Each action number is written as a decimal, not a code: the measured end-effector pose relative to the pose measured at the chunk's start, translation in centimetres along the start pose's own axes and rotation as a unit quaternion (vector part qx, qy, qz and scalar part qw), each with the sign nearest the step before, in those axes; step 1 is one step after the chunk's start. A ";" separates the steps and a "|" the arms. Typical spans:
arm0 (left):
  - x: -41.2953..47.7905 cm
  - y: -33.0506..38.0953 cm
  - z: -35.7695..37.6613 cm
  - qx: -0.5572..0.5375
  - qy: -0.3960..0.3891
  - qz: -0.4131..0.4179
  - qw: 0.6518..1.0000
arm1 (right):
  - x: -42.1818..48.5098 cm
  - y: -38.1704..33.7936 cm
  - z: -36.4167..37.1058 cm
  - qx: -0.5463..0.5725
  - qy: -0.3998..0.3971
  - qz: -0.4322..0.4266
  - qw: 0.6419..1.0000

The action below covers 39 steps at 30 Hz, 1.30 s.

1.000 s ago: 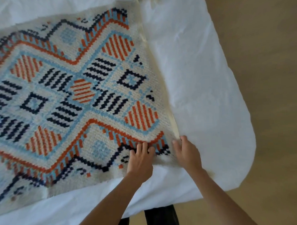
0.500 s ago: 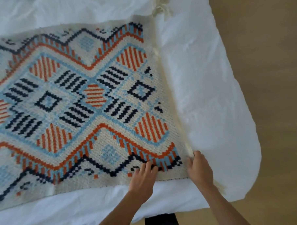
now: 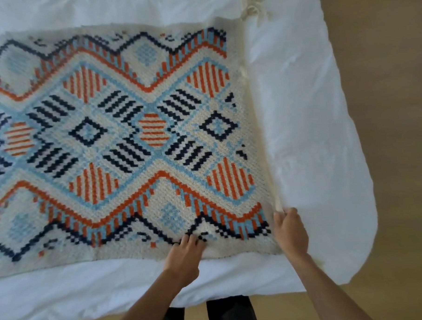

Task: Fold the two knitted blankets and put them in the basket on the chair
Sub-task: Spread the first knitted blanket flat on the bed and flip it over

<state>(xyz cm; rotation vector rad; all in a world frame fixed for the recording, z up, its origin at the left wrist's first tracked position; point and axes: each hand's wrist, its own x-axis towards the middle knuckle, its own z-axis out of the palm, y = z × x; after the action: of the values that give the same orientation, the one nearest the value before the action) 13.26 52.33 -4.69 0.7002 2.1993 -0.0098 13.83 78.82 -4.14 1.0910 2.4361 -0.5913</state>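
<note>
Both hands have spread apart along the near hem since a second ago, and the blanket [image 3: 136,139] now lies flatter, its right edge drawn straighter. It is spread pattern-up on the white bed [image 3: 312,131], reaching from the left border of the view to just short of the bed's right side. The left hand [image 3: 184,255] sits on the near hem, its grip closed with fingers curled into the knit. The right hand [image 3: 290,231] is at the near right corner, its grip clamped round the cream edge. A tassel [image 3: 254,5] lies at the far right corner.
</note>
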 end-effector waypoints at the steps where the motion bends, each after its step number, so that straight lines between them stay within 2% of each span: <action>1: 0.5 0.1 -0.5 -0.011 0.006 0.005 1.000 | -0.1 0.3 -0.2 0.011 -0.005 0.001 1.000; 6: 3.9 1.7 -4.6 -0.087 0.023 -0.018 0.996 | -0.6 0.6 -0.5 0.126 -0.087 -0.002 0.988; 8: 5.3 2.6 -6.6 -0.139 0.019 -0.031 0.990 | -0.7 0.1 -0.8 0.156 -0.085 0.002 0.984; 11: 7.3 3.7 -9.6 -0.214 0.023 -0.062 0.975 | -1.4 -1.1 -1.0 0.137 -0.053 -0.033 0.989; 14: 8.8 5.0 -12.1 -0.268 0.042 -0.070 0.960 | -3.5 -2.7 -0.9 0.132 -0.031 -0.116 0.984; 17: 9.4 6.3 -14.3 -0.332 0.077 -0.070 0.938 | -6.0 -4.5 -0.1 0.120 -0.035 -0.177 0.976; 21: 9.0 6.3 -16.8 -0.355 0.107 -0.093 0.924 | -9.5 -7.2 1.1 0.109 -0.056 -0.217 0.968; 29: 5.7 -1.4 -18.1 -0.354 0.190 -0.142 0.905 | -13.5 -12.4 3.7 0.114 -0.081 -0.283 0.949; 34: 2.8 -8.3 -16.2 -0.381 0.247 -0.116 0.883 | -16.2 -16.7 7.1 0.107 -0.078 -0.304 0.944; 39: -0.7 -16.3 -13.2 -0.326 0.292 -0.075 0.896 | -20.9 -22.4 12.2 0.093 -0.067 -0.290 0.950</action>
<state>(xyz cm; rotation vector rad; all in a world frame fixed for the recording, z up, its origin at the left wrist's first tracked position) -3.55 41.22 1.14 0.1455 2.5759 0.9260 11.68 46.37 1.31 0.3534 2.6077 -1.0541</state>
